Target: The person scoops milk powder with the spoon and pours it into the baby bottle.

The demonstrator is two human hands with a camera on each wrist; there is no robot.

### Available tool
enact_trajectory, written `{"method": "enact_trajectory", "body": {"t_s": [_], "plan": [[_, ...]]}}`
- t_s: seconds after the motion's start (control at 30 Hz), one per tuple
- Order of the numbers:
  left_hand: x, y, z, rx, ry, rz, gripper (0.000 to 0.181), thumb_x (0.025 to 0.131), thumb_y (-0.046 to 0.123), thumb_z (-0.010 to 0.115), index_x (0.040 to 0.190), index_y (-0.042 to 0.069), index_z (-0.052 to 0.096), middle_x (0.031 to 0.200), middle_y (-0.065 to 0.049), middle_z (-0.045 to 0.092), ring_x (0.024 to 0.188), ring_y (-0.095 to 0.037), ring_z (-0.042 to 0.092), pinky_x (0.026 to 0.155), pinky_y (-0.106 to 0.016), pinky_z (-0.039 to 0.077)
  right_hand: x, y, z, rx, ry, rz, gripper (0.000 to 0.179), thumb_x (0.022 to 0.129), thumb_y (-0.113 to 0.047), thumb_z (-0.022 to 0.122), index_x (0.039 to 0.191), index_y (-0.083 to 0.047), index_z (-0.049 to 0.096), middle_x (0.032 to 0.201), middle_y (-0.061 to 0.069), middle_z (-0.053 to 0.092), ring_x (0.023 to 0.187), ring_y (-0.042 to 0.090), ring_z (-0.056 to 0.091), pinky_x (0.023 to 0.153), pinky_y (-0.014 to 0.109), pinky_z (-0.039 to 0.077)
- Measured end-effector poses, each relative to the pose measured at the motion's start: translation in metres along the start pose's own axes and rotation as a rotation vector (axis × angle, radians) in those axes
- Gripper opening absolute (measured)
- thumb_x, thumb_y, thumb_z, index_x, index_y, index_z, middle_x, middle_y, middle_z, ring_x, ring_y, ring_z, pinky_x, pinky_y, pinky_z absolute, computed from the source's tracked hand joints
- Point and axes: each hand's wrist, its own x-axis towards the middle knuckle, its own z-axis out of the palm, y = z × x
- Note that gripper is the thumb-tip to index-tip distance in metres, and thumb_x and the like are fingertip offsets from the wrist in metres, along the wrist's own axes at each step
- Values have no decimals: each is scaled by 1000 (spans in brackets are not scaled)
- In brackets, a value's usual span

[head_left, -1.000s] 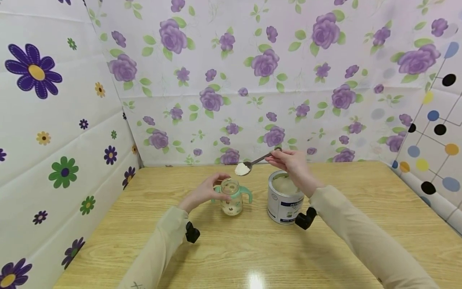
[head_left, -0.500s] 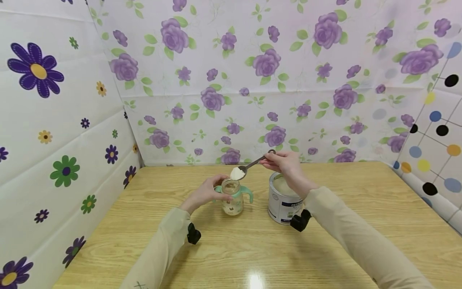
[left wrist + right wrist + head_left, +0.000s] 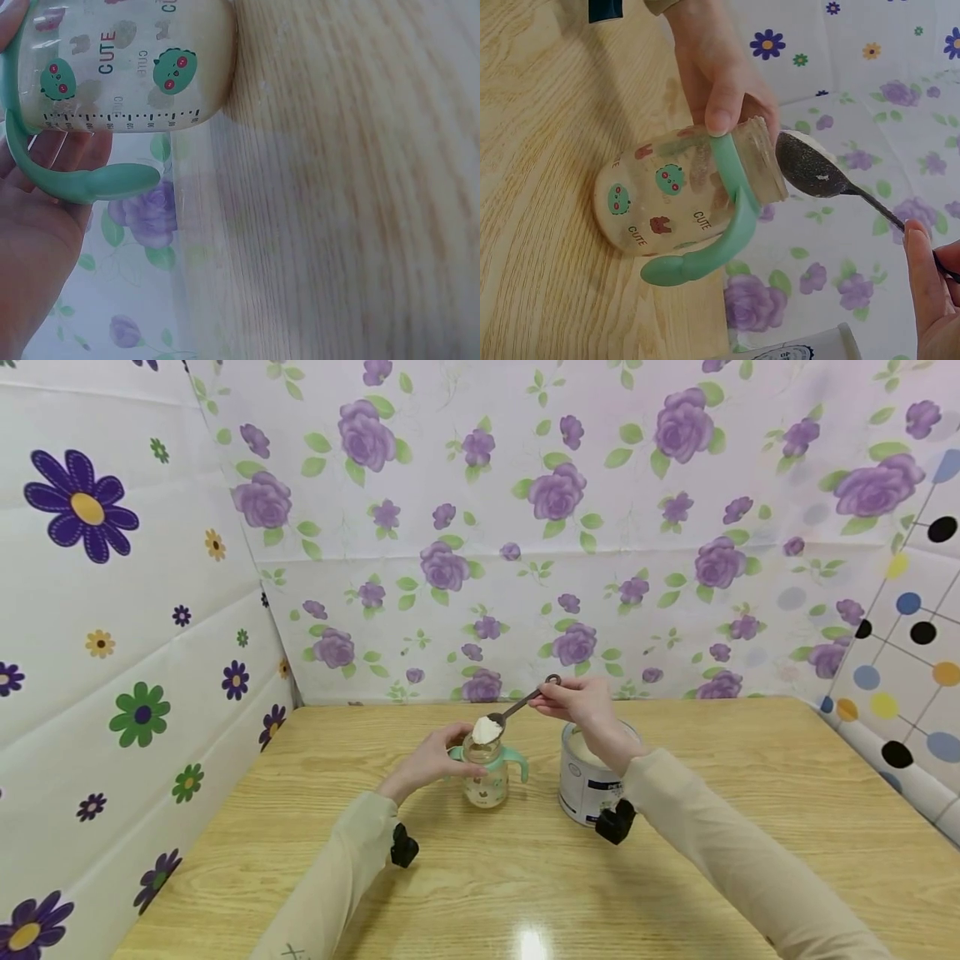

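The spoon has come down and over: a second ago it was up beside the bottle, and now its heap of white powder sits right at the bottle's open mouth. So the powder looks ready to go in. The right hand pinches the spoon's thin handle. The left hand is wrapped round the bottle and keeps it upright on the surface. The tin stands just right of the bottle, under the right wrist, so there is little room on that side. Left of the bottle and in front of it the wood is bare. The flowered wall is behind the bottle, well back.
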Motion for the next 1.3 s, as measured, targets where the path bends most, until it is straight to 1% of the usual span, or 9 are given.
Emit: {"method": "enact_trajectory", "body": {"t_s": [0.1, 0.2, 0.33, 0.4, 0.53, 0.63, 0.93, 1.07, 1.3], "plan": [[4, -10, 0, 12, 15, 5, 62, 73, 17, 77, 127, 6, 48, 114, -3, 54, 106, -21, 48, 88, -41, 37, 1, 2, 2, -19, -1, -17, 21, 86, 0, 60, 102, 14, 59, 80, 19, 65, 71, 20, 65, 69, 29, 50], [8, -20, 1, 26, 25, 15, 62, 72, 20, 78, 126, 8, 49, 114, -1, 54, 106, -20, 48, 88, -41, 37, 1, 5, 4, -33, -11, -37, 22, 86, 0, 60, 102, 15, 58, 79, 20, 65, 72, 21, 65, 69, 30, 50], [9, -23, 1, 34, 28, 20, 61, 71, 21, 79, 125, 9, 50, 112, -2, 55, 104, -19, 48, 88, -40, 38, 2, 7, 7, -45, -14, -44, 22, 86, 0, 60, 101, 16, 58, 77, 18, 65, 71, 21, 65, 69, 30, 50], [8, -21, 1, 39, 27, 18, 60, 71, 21, 79, 124, 10, 51, 111, -1, 56, 103, -18, 49, 87, -39, 38, 1, 7, 8, -52, -11, -45, 20, 86, 0, 60, 99, 14, 59, 77, 18, 65, 70, 21, 65, 69, 30, 50], [2, -2, 0, 37, 8, 26, 58, 74, 15, 77, 125, 5, 50, 111, -3, 56, 104, -21, 49, 87, -40, 38, 0, 6, 10, -70, -23, -62, 19, 87, 0, 59, 100, 14, 60, 79, 20, 65, 71, 22, 65, 69, 31, 50], [-2, 12, 0, 35, -2, 15, 57, 75, 10, 75, 125, 1, 49, 111, -6, 56, 104, -23, 49, 88, -40, 38, 0, 5, 12, -91, -26, -72, 19, 87, 0, 59, 100, 14, 60, 80, 20, 64, 71, 22, 65, 68, 31, 50], [-2, 12, 1, 29, -6, 6, 58, 75, 10, 75, 126, 2, 49, 110, -5, 56, 103, -22, 49, 86, -39, 39, -4, 5, 17, -144, -40, -108, 19, 87, 0, 58, 99, 15, 60, 80, 23, 64, 70, 22, 65, 67, 31, 50], [-3, 13, 1, 29, -7, 1, 58, 75, 10, 75, 126, 2, 49, 109, -5, 56, 102, -22, 50, 85, -40, 39, -3, 8, 17, -146, -52, -123, 18, 87, 1, 58, 99, 14, 61, 80, 23, 64, 70, 22, 65, 67, 31, 50], [-2, 12, 1, 43, -1, -10, 55, 75, 10, 75, 123, 1, 50, 107, -5, 56, 102, -22, 50, 85, -39, 40, -2, 12, 14, -131, -138, -169, 19, 86, 2, 58, 99, 16, 60, 82, 24, 63, 72, 24, 65, 68, 32, 50]]}}
